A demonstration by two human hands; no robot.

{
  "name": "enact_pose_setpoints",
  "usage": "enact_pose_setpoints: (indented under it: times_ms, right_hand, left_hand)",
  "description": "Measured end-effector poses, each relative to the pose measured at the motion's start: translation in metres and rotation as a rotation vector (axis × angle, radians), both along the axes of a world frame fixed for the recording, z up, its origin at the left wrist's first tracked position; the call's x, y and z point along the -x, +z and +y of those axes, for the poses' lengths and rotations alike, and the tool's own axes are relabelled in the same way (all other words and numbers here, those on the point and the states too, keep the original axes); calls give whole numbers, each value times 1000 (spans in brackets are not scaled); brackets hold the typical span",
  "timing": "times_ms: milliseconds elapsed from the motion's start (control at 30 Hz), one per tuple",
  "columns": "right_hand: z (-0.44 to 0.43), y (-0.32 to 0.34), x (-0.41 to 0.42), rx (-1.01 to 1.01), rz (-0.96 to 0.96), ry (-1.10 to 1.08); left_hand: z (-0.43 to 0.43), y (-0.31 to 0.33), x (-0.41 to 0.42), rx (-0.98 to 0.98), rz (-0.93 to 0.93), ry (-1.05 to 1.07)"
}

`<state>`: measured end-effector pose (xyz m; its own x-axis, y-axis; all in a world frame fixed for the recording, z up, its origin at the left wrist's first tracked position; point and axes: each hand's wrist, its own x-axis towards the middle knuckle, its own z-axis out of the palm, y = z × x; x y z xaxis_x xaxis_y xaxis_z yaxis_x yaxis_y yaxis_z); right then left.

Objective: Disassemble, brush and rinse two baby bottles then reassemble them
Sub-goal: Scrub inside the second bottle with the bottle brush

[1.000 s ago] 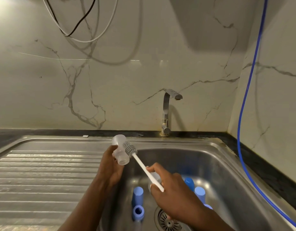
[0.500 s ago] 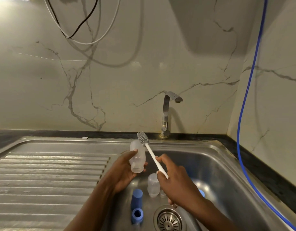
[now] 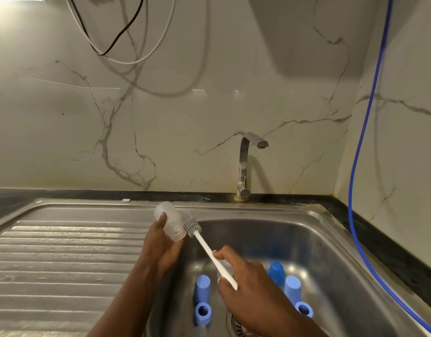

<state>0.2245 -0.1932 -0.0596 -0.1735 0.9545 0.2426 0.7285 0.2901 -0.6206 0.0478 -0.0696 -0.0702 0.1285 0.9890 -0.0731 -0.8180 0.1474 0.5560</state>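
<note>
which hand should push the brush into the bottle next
Right. The right hand already grips the bottle brush, its bristles beside the mouth of the clear bottle; the left hand is occupied holding that bottle.

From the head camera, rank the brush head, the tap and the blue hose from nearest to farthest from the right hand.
Measured from the right hand:
1. Brush head: up and left, at the mouth of the clear bottle in the left hand.
2. Tap: behind the sink, at the back wall.
3. Blue hose: far right, along the side wall.
</note>
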Motion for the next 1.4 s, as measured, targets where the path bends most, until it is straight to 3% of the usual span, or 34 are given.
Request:
enact_pose_setpoints:
  times_ms: [167,467,633,933,1067,1400]
  right_hand:
    - [2,2,5,-11,5,8]
    - [19,21,-13,126,211,-76]
    - [15,20,-11,94,192,-48]
    - [0,-1,4,11,3,16]
    - [5,2,7,7,9,-2]
    - [25,22,-15,118,210,-113]
  left_hand:
    - [0,0,-4,4,-1,-25]
    - [-6,-6,-26,-29,306,-183]
    - [-4,-5,-24,-67,440,-108]
    - [9,-9,2,11,111,53]
    - [4,-4,-5,-15,57,-42]
    - [-1,-9,-28,-46,422,-155]
